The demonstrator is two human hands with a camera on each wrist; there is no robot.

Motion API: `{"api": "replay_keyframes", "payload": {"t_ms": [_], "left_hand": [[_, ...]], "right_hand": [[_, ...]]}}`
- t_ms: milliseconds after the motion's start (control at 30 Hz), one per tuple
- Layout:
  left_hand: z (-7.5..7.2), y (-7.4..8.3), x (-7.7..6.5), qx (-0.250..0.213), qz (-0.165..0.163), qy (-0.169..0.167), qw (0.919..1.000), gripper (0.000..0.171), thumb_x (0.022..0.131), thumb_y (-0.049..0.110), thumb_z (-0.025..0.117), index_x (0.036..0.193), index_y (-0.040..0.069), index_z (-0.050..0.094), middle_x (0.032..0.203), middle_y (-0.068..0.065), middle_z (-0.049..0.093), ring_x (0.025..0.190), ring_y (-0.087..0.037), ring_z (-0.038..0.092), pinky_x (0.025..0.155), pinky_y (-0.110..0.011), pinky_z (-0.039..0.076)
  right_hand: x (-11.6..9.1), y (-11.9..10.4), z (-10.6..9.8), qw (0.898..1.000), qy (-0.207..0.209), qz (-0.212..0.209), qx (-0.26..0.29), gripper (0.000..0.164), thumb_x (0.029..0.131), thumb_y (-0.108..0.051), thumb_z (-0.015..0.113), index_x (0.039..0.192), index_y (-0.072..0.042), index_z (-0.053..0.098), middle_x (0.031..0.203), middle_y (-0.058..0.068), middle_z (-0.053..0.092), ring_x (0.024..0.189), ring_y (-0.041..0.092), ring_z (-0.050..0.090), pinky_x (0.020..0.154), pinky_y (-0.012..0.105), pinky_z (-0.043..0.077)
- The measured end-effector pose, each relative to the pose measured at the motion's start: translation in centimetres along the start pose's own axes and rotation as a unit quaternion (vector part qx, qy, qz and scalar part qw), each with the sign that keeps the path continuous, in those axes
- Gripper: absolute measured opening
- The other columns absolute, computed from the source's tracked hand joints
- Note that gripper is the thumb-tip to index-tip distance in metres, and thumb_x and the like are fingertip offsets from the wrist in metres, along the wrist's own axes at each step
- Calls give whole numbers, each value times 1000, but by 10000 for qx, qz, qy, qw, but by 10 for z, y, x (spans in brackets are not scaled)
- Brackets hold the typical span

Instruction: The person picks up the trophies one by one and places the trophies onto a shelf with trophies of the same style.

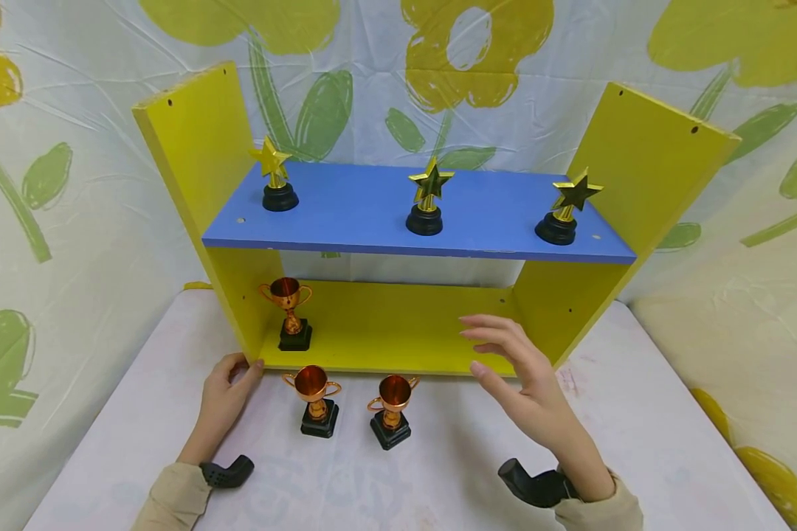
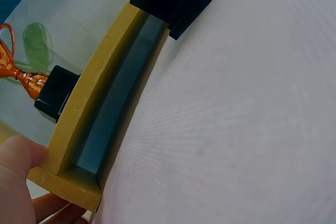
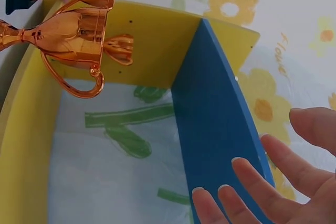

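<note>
A yellow and blue shelf unit (image 1: 398, 324) stands on the table. With thumb on the front edge and fingers round the outer side, my left hand (image 1: 226, 394) grips its lower left corner. One copper-coloured trophy cup (image 1: 294, 335) sits at the left end of the lower yellow board. In front of the unit, a second trophy cup (image 1: 319, 414) and a third trophy cup (image 1: 391, 428) stand upright on the table. My right hand (image 1: 531, 383) hovers before the right half of the lower board, fingers spread and holding nothing; it also shows in the right wrist view.
Gold star trophies stand on the blue upper board: a left star trophy (image 1: 280, 196), a middle star trophy (image 1: 425, 218) and a right star trophy (image 1: 556, 227). Yellow side panels (image 1: 651, 162) rise at both ends. A flower-printed cloth (image 1: 378, 59) hangs behind.
</note>
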State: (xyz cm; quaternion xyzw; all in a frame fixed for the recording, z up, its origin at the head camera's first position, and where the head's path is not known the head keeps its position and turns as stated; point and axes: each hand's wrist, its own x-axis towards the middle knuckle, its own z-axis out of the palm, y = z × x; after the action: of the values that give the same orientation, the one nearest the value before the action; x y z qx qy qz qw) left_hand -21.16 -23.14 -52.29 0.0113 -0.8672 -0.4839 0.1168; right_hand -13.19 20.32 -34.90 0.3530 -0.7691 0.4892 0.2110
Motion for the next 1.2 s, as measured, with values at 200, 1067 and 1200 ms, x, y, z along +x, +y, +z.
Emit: {"api": "replay_keyframes", "payload": {"t_ms": [200, 1067, 1200], "left_hand": [[1, 0, 0, -12, 44, 36, 10000, 41, 98, 31, 62, 121, -3, 59, 121, -21, 58, 117, -35, 50, 101, -51, 37], [0, 0, 0, -45, -13, -4, 10000, 44, 98, 32, 61, 123, -3, 57, 123, -23, 57, 119, -36, 49, 103, -53, 37], [0, 1, -1, -55, 8, 4, 10000, 43, 98, 32, 62, 123, -3, 57, 123, -23, 57, 117, -36, 49, 102, -52, 37]], "right_hand": [[0, 0, 3, 10000, -68, -45, -49, 51, 83, 17, 62, 129, -6, 60, 137, 15, 55, 121, 24, 51, 96, 27, 47], [-3, -2, 14, 9983, -490, 290, -123, 48, 88, 9, 64, 131, -13, 60, 139, 12, 54, 124, 24, 48, 95, 30, 47], [-4, 0, 16, 9977, -526, 410, -144, 47, 89, 8, 65, 130, -15, 60, 139, 9, 54, 124, 23, 48, 95, 30, 48]]}}
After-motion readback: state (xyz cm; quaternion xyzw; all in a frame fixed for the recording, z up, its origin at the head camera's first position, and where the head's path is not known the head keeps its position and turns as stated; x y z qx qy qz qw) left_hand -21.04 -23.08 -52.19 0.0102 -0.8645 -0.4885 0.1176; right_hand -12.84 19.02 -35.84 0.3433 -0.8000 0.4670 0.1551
